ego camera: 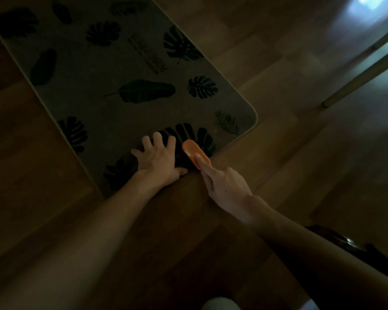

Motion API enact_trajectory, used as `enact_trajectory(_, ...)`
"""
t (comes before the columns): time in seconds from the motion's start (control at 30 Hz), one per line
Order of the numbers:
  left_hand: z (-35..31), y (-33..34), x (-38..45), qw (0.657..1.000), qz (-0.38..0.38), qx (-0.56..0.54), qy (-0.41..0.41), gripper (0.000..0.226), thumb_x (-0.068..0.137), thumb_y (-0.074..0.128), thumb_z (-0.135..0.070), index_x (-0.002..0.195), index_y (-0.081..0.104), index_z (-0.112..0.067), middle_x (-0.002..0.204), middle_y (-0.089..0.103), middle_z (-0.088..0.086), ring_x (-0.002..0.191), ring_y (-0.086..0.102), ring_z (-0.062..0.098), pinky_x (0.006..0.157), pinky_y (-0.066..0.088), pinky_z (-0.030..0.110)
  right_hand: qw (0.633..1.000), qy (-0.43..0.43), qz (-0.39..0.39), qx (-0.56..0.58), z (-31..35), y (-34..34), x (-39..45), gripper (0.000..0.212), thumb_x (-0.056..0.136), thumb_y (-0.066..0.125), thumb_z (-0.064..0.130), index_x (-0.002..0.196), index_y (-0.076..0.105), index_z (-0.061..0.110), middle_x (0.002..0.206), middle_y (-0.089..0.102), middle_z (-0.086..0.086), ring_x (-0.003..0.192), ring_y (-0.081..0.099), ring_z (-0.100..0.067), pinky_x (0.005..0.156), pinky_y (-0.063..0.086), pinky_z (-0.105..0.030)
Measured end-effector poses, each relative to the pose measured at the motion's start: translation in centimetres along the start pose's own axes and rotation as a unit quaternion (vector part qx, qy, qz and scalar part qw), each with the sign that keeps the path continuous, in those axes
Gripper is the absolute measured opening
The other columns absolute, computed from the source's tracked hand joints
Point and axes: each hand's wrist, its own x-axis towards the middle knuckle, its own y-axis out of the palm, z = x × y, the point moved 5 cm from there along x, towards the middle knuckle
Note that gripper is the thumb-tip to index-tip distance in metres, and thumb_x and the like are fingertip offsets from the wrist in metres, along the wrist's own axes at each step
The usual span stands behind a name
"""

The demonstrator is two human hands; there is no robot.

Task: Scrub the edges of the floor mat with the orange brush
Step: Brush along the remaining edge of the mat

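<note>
A grey floor mat (112, 63) printed with dark leaves lies at an angle on the wooden floor in dim light. My left hand (158, 159) presses flat on the mat near its front edge, fingers spread. Just to its right, my right hand (224, 184) grips the orange brush (194, 152), an oval plastic body that rests on the mat's front edge, close to the rounded front-right corner (252, 118). The bristles are hidden under the brush.
Wooden floor (278, 135) surrounds the mat. Two slim pale furniture legs (363, 74) slant down at the upper right. A dark rounded object (341, 240) sits by my right forearm at the lower right. A bright patch of light (367, 3) shows in the top right corner.
</note>
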Motion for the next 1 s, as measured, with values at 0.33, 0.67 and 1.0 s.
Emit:
enact_trajectory(0.33,-1.3,0.4,1.0,0.999,0.016,-0.047,0.009,0.102,0.084,0.075,-0.043,0.156,0.005,-0.024,0.164,-0.009,0.002,0.149,-0.007,0.037,0.111,0.017,0.071,0.992,0.106,-0.071,0.006,-7.9,-6.7,3.7,0.052,0.106,0.034,0.033,0.156,0.023,0.04,0.106,0.071,-0.02,0.089,0.067,-0.042,0.073,0.048,-0.039)
enact_trajectory(0.67,-1.4,-0.4,1.6,1.0,0.016,-0.023,0.008,0.105,0.074,0.082,-0.047,0.152,0.014,-0.027,0.159,0.004,0.003,0.145,0.008,0.038,0.106,0.031,0.069,0.999,-0.015,-0.03,0.008,-3.1,-2.1,1.9,0.053,0.107,0.034,0.032,0.158,0.021,0.032,0.068,0.061,-0.002,0.047,0.055,-0.017,0.046,0.043,-0.035)
enact_trajectory(1.0,-0.6,0.1,1.1,0.998,0.005,-0.056,0.02,0.099,0.078,0.078,-0.05,0.152,0.013,-0.031,0.161,-0.003,0.001,0.147,0.001,0.036,0.108,0.025,0.07,0.986,0.139,-0.091,-0.016,-12.1,-9.1,5.1,0.053,0.106,0.035,0.03,0.155,0.02,0.044,0.105,0.07,-0.018,0.077,0.066,-0.033,0.067,0.054,-0.04)
